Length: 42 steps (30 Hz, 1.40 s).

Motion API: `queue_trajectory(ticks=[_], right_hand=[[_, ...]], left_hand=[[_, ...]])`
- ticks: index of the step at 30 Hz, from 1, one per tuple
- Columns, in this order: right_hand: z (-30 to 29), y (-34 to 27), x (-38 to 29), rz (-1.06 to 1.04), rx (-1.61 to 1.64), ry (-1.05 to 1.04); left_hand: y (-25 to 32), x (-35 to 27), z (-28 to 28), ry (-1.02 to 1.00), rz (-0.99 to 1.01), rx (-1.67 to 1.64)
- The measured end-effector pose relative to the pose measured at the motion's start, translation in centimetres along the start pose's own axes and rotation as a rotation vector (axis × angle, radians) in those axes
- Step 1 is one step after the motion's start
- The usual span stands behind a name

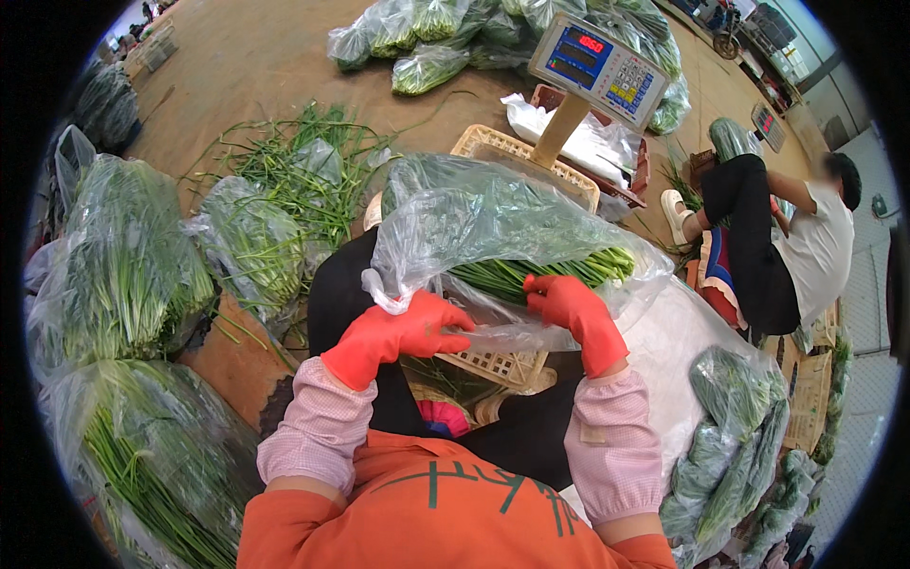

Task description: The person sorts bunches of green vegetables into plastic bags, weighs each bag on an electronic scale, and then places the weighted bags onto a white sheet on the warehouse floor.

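Note:
A clear plastic bag (462,220) lies across the crate before me, its side facing me open. Inside shows a bundle of long green stalks (526,276), likely garlic shoots or chives, with pale ends to the right. My left hand (405,331), in a red rubber glove, is at the bag's lower left edge beside a twisted plastic handle; its fingers seem to pinch the film. My right hand (569,309), gloved alike, is at the near side of the stalks, fingers curled by the bag's edge; its grip is unclear. A digital scale display (601,69) stands behind the bag.
Bagged greens (128,263) stand at the left, with loose stalks (306,171) on the floor. A red crate (640,171) holds white plastic bags. More bagged greens (426,67) lie beyond, others (732,398) at the right. A seated person (817,249) is at the right beside another scale.

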State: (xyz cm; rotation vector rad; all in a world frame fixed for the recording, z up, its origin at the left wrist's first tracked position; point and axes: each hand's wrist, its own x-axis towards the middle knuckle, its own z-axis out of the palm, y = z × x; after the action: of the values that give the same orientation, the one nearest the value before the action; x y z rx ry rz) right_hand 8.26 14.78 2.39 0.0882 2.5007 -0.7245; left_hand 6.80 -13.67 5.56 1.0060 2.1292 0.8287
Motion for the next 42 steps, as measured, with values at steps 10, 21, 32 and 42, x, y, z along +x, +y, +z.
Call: queue_trajectory(ticks=[10,21,32,42], right_hand=[[-2.3,-0.6,-0.1,-0.14,0.494,0.672],[-5.1,4.4,1.3,-0.137,0.252,1.382],[-3.3,2.6,2.5,-0.257,0.044,0.843],[-3.2,0.5,7.0,-0.512,-0.077,0.928]], left_hand=[[-1.7,1.1,-0.3,0.158,0.134,-0.379],[-3.6,11.6,-3.9,1.177,0.538,-0.599],[0.8,10.8,-0.8,0.759,0.279,0.067],[7.0,14.4,-12.0,0.762,0.198,1.336]])
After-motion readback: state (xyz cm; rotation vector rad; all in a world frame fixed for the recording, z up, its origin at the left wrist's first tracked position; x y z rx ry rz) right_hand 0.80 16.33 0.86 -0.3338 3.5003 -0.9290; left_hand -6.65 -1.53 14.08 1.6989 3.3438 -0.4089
